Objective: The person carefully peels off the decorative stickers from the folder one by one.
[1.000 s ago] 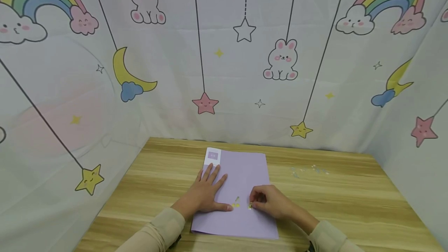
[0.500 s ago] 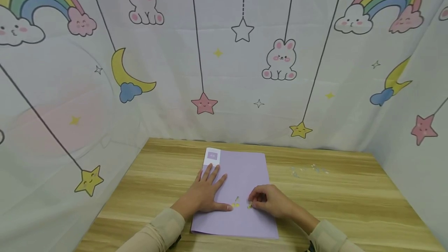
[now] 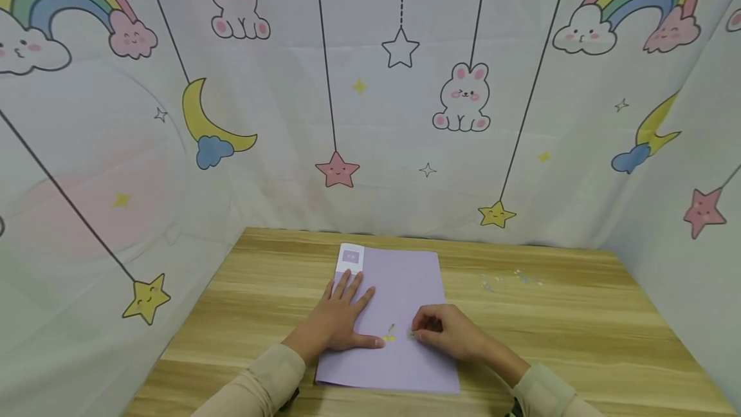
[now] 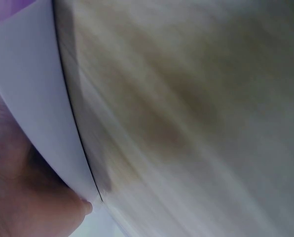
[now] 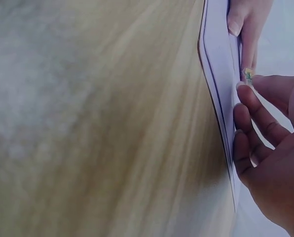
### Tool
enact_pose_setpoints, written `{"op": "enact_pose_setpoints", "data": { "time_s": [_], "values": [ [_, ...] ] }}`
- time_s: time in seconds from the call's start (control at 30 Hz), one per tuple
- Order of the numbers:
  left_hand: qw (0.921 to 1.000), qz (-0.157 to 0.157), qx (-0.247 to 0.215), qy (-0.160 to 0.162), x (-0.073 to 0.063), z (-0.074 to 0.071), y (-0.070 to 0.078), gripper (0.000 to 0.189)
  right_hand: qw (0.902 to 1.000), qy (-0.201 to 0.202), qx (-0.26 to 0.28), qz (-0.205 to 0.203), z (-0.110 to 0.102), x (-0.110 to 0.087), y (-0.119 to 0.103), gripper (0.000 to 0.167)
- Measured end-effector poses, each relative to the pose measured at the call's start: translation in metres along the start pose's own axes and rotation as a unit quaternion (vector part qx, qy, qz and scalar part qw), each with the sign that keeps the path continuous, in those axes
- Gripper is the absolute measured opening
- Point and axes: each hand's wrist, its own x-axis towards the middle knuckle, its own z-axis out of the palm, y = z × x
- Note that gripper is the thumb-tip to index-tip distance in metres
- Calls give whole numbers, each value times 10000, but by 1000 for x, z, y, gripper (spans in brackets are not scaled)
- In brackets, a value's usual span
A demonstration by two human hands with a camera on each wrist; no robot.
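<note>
A lilac paper folder (image 3: 402,288) lies on the wooden table, with a white label (image 3: 350,258) at its upper left corner. My left hand (image 3: 338,319) rests flat on its left side, fingers spread. Just past that thumb tip, a small yellow flower sticker (image 3: 390,338) with a green stem lies on the folder. My right hand (image 3: 451,333) pinches a small yellow-and-green sticker (image 5: 248,75) between thumb and index finger, right over the folder's right side. Its other fingers are curled, fingertips close to the folder in the right wrist view.
Several small pale blue and white pieces (image 3: 509,280) lie scattered on the table (image 3: 579,327) to the folder's right. A white curtain (image 3: 382,211) printed with stars, rabbits and rainbows hangs behind and at the sides of the table.
The pinched sticker has turned slightly in my right fingers, and less of its yellow shows now. My left hand stays in place; the head view has shifted slightly.
</note>
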Motion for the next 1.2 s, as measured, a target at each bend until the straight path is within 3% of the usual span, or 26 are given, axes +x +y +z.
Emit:
{"op": "enact_pose_setpoints", "data": {
  "time_s": [0.2,0.5,0.73,0.83,0.93,1.2],
  "values": [
    [9999,-42,12,-91,-1,-5,3,115,9998,200,-9,-87,-1,-1,0,10],
    [9999,-62,75,-108,-2,-10,5,114,9951,826,100,530,-9,-5,7,7],
    [9999,-55,50,-97,-2,-10,4,114,9909,1096,288,724,-18,-8,4,18],
    [9999,-45,16,-105,-2,-11,5,113,9890,1227,196,798,-24,-9,3,13],
    [9999,-37,19,-101,-3,-11,5,113,9885,1269,87,815,-31,-11,1,7],
    [9999,-29,-5,-137,-3,-14,6,112,9880,1304,101,818,-49,-17,3,11]
  ]
}}
